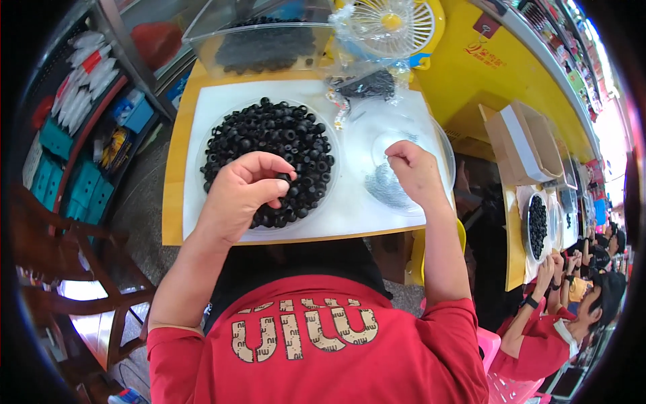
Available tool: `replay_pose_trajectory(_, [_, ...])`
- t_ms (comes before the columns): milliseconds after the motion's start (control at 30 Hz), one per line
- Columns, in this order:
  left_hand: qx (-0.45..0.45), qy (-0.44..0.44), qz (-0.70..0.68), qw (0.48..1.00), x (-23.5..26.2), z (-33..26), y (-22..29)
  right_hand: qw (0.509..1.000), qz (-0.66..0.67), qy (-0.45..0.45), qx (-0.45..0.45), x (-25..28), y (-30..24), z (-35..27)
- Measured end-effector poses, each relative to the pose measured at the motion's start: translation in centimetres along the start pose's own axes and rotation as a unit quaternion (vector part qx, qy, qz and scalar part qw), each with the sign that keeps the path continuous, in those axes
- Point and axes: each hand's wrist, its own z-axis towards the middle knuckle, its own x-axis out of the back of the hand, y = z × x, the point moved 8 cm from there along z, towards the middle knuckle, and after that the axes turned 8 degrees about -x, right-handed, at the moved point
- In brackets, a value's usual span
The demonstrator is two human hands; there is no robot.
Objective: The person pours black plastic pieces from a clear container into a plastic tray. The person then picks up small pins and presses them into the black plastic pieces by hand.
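My left hand (243,195) is closed in a pinch on a black bead (285,178), thumb against forefinger. It hovers over the near part of a round clear dish (334,172) heaped with black beads (269,128). To the right, my right hand (418,176) is also pinched shut, fingertips pointing left. Whatever sits between those fingertips is too small to name. Below that hand lies a second clear round dish (445,145) with many tiny silvery pieces (387,188) gathered at its near side.
Both dishes rest on a white sheet (195,209) over a wooden table. Behind them stand a clear bin (262,44) of black pieces, a plastic bag of dark pieces (367,84) and a yellow fan (393,23). A co-worker (545,337) sits at another table on the right.
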Motion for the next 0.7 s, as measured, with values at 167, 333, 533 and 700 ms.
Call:
replay_pose_trajectory(167, [0.063,0.001,-0.143,0.988,-0.7,-1.3,-1.8,0.966,0.238,-0.101,-0.009,-2.0,-3.6,-2.6])
replay_pose_trajectory(333, [0.067,0.002,-0.159,0.985,-1.1,-2.1,-2.8,0.947,0.267,-0.162,0.075,-4.2,-8.8,-5.9])
replay_pose_trajectory(533, [-0.042,0.014,0.023,0.999,-1.7,-3.1,-0.7,0.959,0.153,-0.134,0.196,-4.9,-12.2,-7.2])
replay_pose_trajectory(700, [-0.105,0.005,0.190,0.976,-1.9,-3.9,0.1,0.956,0.089,-0.139,0.242,-5.6,-12.8,-7.7])
